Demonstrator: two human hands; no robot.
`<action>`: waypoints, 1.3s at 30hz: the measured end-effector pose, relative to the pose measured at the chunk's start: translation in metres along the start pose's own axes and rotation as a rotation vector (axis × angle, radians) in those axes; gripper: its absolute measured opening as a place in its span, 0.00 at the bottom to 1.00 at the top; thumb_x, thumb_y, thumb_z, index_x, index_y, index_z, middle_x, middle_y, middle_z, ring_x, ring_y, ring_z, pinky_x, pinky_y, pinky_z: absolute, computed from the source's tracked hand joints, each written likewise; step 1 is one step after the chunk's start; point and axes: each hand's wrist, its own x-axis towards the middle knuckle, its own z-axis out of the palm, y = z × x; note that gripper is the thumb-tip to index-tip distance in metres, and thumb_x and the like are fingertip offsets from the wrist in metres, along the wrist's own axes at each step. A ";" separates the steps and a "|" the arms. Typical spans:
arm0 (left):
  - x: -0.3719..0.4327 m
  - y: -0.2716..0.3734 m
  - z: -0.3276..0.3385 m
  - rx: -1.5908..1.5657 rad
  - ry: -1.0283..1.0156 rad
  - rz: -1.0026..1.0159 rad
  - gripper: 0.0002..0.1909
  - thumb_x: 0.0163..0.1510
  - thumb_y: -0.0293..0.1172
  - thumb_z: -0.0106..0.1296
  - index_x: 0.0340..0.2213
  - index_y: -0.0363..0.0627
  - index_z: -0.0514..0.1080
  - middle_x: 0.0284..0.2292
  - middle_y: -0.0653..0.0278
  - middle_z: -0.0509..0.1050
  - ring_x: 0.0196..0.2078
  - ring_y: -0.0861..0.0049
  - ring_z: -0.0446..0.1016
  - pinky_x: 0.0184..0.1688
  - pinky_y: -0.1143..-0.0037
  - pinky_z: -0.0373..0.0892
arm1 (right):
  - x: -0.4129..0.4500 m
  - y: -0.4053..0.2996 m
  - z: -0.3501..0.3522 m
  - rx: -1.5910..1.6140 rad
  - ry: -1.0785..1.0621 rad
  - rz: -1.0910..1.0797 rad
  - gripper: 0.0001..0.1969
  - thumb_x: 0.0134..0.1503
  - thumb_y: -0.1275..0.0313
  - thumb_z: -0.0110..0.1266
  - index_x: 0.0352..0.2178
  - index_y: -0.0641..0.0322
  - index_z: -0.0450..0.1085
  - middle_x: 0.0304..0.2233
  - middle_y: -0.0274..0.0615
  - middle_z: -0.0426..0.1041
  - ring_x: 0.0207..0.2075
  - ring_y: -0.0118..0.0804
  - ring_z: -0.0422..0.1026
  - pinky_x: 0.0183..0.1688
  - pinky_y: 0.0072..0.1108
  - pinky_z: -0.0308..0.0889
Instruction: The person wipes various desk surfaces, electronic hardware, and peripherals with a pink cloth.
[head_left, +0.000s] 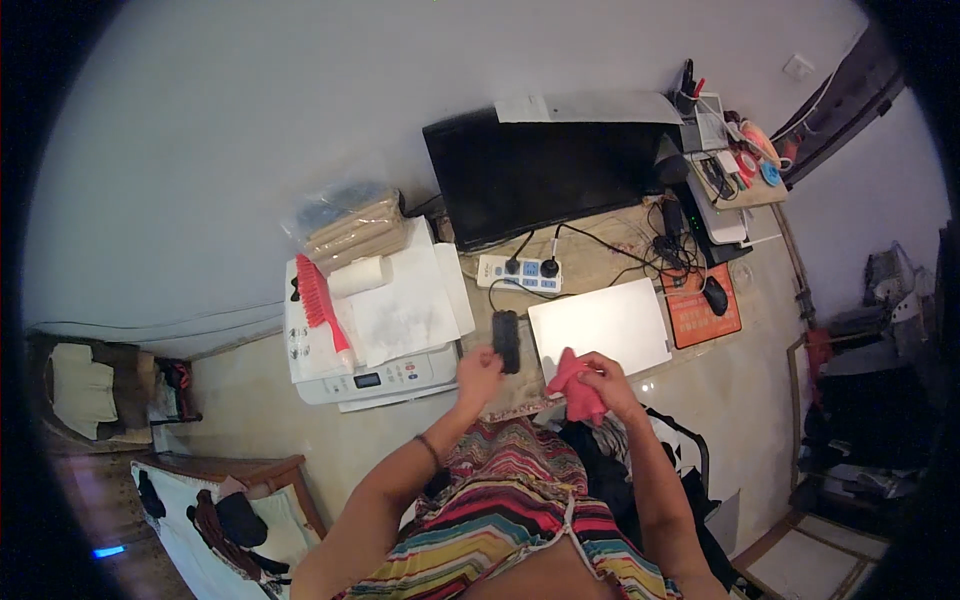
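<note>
In my right hand (609, 382) is a crumpled pink cloth (579, 394), held over the near edge of a flat, pale closed laptop (600, 322). My left hand (480, 375) is at the near end of a black power adapter (506, 337), its fingers curled. Whether those fingers grip the adapter or only touch it is not clear. The adapter lies on the desk between the laptop and a white printer (375, 379), with a cable running from its far end.
Behind the laptop lies a white power strip (519, 274) with plugs, below a black monitor (555, 172). A black mouse (715, 296) rests on an orange mouse pad (701, 315). Papers, a paper roll (360, 277) and a red brush (319, 300) lie on the printer. Tangled cables (671, 240) sit at right.
</note>
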 end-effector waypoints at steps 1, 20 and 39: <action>-0.009 0.034 -0.014 -0.080 0.051 0.061 0.07 0.45 0.26 0.51 0.28 0.37 0.70 0.15 0.62 0.70 0.17 0.80 0.71 0.21 0.77 0.66 | 0.007 0.003 0.009 0.001 -0.003 -0.034 0.12 0.47 0.77 0.51 0.36 0.66 0.67 0.30 0.36 0.70 0.33 0.25 0.67 0.37 0.18 0.64; 0.002 0.079 -0.130 0.401 0.324 0.579 0.11 0.51 0.26 0.46 0.38 0.43 0.68 0.24 0.60 0.72 0.23 0.71 0.71 0.25 0.73 0.66 | -0.001 0.134 0.117 -1.274 0.016 -0.316 0.22 0.38 0.75 0.55 0.41 0.54 0.66 0.44 0.42 0.66 0.49 0.44 0.63 0.45 0.32 0.62; 0.002 0.002 -0.002 0.136 -0.427 0.188 0.14 0.46 0.36 0.55 0.29 0.36 0.69 0.21 0.58 0.72 0.25 0.79 0.69 0.30 0.77 0.66 | -0.035 0.016 0.034 -0.588 0.356 -0.383 0.20 0.43 0.75 0.58 0.40 0.63 0.65 0.35 0.48 0.68 0.39 0.46 0.67 0.42 0.28 0.63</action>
